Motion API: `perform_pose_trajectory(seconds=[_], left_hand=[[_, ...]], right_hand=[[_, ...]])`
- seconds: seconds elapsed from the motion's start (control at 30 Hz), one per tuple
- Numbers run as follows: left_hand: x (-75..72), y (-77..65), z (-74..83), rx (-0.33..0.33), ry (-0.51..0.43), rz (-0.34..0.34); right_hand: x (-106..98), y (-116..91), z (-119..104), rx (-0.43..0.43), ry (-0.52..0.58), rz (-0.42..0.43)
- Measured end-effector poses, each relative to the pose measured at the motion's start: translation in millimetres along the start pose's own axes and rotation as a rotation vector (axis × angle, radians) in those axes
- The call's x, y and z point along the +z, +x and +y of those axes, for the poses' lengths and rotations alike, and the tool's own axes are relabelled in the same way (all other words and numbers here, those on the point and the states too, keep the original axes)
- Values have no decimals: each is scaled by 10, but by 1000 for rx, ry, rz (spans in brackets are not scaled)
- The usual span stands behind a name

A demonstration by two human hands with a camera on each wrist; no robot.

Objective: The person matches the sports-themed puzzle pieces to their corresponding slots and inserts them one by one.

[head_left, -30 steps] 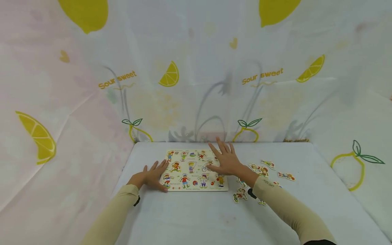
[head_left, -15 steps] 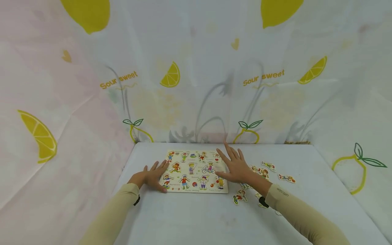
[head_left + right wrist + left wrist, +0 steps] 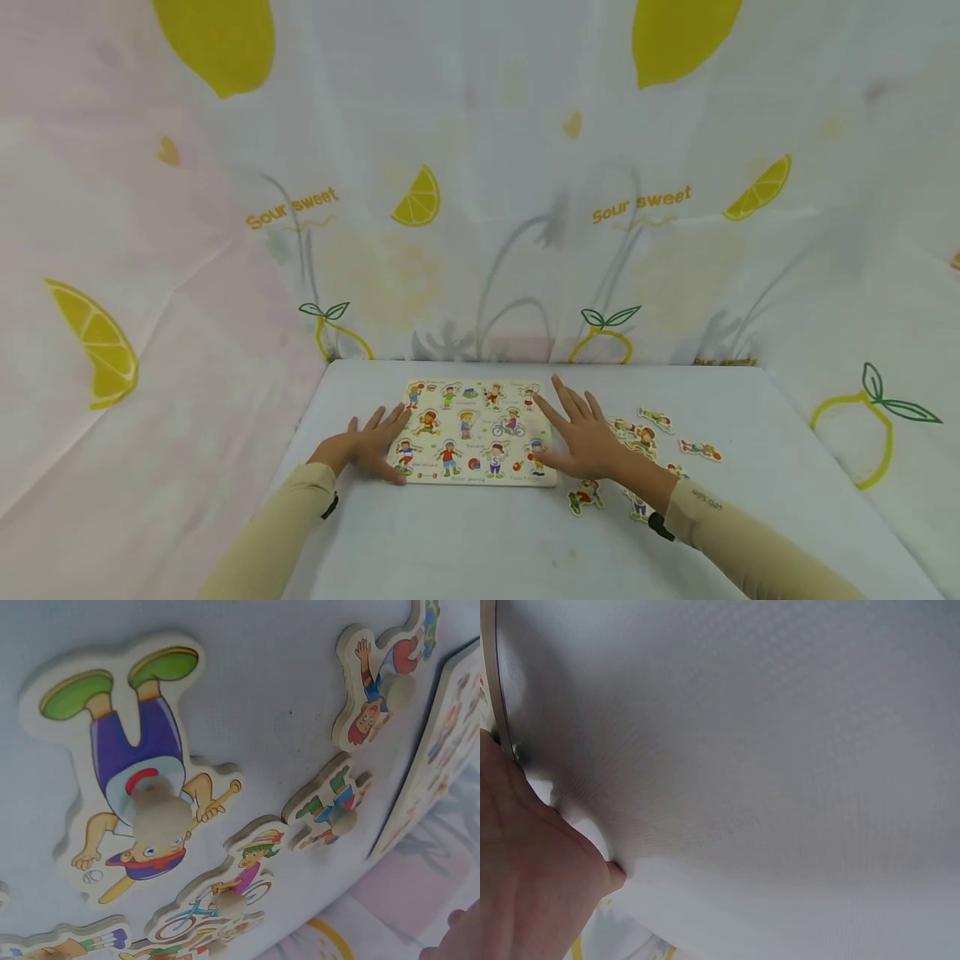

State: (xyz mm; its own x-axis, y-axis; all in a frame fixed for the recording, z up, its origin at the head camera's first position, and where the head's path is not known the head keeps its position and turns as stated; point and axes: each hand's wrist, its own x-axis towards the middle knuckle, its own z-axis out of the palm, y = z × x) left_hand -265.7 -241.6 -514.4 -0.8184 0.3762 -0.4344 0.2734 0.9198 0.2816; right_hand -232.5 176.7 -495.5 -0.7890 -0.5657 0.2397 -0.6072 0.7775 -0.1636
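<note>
A flat wooden puzzle board (image 3: pixel 447 429) printed with children at sports lies on the table. My left hand (image 3: pixel 369 442), fingers spread, touches its left edge; in the left wrist view that hand (image 3: pixel 532 862) is beside the board's edge (image 3: pixel 489 652). At the right edge is my right hand (image 3: pixel 588 437), fingers straight and apart, the fingertips and thumb overlapping the board. Several loose knobbed puzzle pieces lie near and beneath the right forearm, some hidden by it. Among them, the right wrist view shows a baseball player piece (image 3: pixel 139 761) and a cyclist piece (image 3: pixel 244 879).
Farther right on the white table (image 3: pixel 465 542) lie a piece with a ball (image 3: pixel 701 450) and another piece (image 3: pixel 655 419). A skateboarder piece (image 3: pixel 585 497) is near the board's front right corner. A lemon-print cloth (image 3: pixel 480 250) hangs behind the table.
My right hand has slid right, from over the board's right part to its right edge, uncovering the printed figures there. My left hand stays at the left edge.
</note>
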Motion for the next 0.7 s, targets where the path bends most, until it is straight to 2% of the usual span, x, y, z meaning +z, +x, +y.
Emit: perform_pose_trajectory(seconds=[0.07,0.27,0.43,0.7], left_hand=[[39,3,5,-9,-4,-6],[112,26,-21,5,-5,7],[64,37,-42,26,-11,14],[35,22,-39,27,-26,3]], right_hand=[[26,-65,-22,-13,14,2],[87,-210,-6,22,0,-77],[88,-283,26,30,9,-78],[84,-432,6,11,20,-138]])
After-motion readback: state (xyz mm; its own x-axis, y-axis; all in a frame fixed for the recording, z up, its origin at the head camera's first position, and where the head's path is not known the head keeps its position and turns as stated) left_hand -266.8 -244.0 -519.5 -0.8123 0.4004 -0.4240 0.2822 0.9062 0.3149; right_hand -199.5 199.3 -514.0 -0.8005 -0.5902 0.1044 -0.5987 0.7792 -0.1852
